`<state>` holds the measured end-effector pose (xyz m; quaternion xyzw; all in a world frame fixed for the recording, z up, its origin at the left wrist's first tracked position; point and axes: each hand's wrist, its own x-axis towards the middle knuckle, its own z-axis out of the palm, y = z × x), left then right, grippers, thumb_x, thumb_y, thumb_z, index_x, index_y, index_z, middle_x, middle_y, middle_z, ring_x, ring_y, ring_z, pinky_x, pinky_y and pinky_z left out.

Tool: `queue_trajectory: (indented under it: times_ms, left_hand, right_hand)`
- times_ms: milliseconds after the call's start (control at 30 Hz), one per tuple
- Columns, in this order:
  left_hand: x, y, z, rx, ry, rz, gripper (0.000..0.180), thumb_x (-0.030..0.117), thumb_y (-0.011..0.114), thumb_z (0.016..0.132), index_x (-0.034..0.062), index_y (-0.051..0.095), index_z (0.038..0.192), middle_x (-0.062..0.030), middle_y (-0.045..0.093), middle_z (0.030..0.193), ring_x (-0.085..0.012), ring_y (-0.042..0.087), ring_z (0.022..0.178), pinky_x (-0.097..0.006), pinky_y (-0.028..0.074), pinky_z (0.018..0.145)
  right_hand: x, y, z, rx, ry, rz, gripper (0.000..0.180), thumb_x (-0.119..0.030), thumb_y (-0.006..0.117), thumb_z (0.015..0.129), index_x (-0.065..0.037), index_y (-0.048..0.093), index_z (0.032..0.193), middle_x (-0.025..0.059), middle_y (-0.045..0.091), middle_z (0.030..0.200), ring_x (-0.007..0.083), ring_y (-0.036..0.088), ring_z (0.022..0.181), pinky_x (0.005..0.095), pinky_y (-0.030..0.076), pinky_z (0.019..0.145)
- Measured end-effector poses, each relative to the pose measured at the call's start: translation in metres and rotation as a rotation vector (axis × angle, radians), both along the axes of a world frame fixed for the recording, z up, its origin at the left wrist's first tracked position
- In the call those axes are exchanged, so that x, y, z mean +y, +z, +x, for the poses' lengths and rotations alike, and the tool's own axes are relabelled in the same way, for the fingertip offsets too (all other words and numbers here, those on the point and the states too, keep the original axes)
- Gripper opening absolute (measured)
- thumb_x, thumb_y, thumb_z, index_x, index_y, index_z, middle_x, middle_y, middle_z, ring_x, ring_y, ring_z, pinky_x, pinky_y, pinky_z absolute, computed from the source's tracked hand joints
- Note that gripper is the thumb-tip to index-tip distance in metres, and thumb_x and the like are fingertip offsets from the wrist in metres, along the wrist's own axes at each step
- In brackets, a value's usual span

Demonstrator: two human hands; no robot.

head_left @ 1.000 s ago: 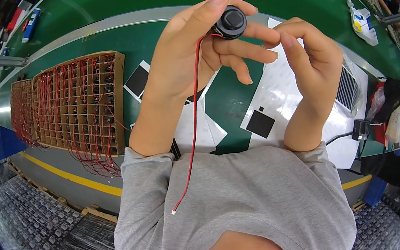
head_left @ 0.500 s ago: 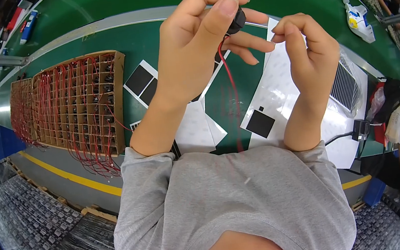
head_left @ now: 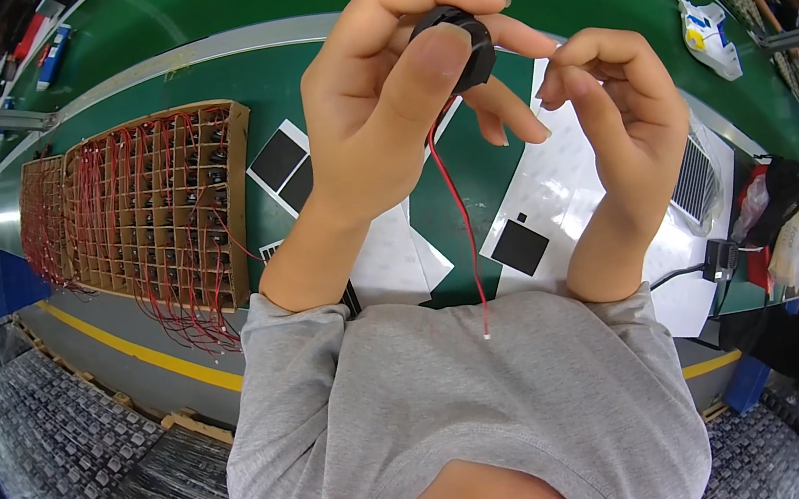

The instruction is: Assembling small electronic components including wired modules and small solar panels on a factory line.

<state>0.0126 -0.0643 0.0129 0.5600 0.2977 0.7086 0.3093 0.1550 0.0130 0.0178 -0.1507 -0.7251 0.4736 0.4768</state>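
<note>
My left hand (head_left: pixel 367 117) is raised over the bench, thumb and fingers closed round a small round black part (head_left: pixel 477 55), perhaps a little speaker. A thin red-and-black cable (head_left: pixel 457 202) hangs from the part, and its small white plug (head_left: pixel 487 336) dangles in front of my grey shirt. Close by on the right is my right hand (head_left: pixel 628 108), its thumb and forefinger pinched together near the left fingertips. Whatever lies in that pinch, if anything, is too small to make out.
On the left stands a divided cardboard tray (head_left: pixel 152 211) full of similar wired black parts. White sheets with black squares (head_left: pixel 520 248) lie on the green bench. A striped panel in clear plastic (head_left: pixel 695 175) and a black pouch (head_left: pixel 773 190) are at the right, where co-workers sit beyond.
The black part has turned in my left hand, so more of its face shows. The cable's swing has settled. My right hand has shifted slightly, still pinched.
</note>
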Motion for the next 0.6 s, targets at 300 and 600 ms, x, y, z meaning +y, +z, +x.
queue_trajectory:
  times_ms: [300, 600]
  left_hand:
    - [0.002, -0.003, -0.001, -0.017, -0.113, 0.1, 0.048, 0.037, 0.04, 0.088, -0.0044, 0.035, 0.111, -0.0337, 0.052, 0.092, -0.0257, 0.059, 0.054, -0.029, 0.048, 0.05]
    - [0.008, -0.01, -0.002, -0.408, -0.487, 0.018, 0.05, 0.043, 0.022, 0.091, 0.0016, 0.035, 0.115, -0.0204, 0.051, 0.086, -0.0102, 0.045, 0.041, -0.024, 0.038, 0.043]
  right_hand:
    - [-0.002, 0.004, 0.008, -0.052, 0.183, 0.023, 0.005, -0.002, 0.054, 0.075, 0.003, 0.056, 0.074, 0.0056, 0.056, 0.064, 0.0107, 0.053, 0.058, 0.0206, 0.04, 0.053]
    - [-0.004, 0.002, 0.005, -0.047, 0.182, 0.011, 0.007, -0.002, 0.055, 0.075, 0.002, 0.055, 0.07, 0.0058, 0.055, 0.06, 0.0108, 0.052, 0.054, 0.02, 0.039, 0.05]
